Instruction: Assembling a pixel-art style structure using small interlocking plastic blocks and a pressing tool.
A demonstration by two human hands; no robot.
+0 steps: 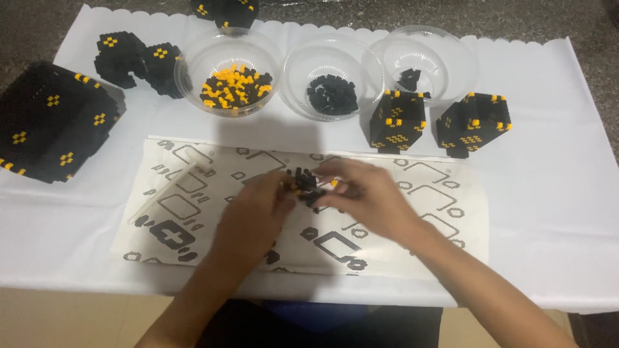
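Observation:
My left hand (255, 209) and my right hand (367, 193) meet over a printed paper sheet (193, 212). Between their fingertips sits a small cluster of black and yellow micro bricks (304, 185). Both hands pinch this cluster from opposite sides, a little above the sheet. Fingers hide part of the cluster, so its shape is unclear.
Three clear bowls stand at the back: one with yellow and black bricks (235, 87), one with black bricks (332, 93), one nearly empty (419, 61). Two built black cubes (396, 120) (474, 124) stand right of centre. A large black block (55, 122) lies at the left. A white rod (164, 192) rests on the sheet.

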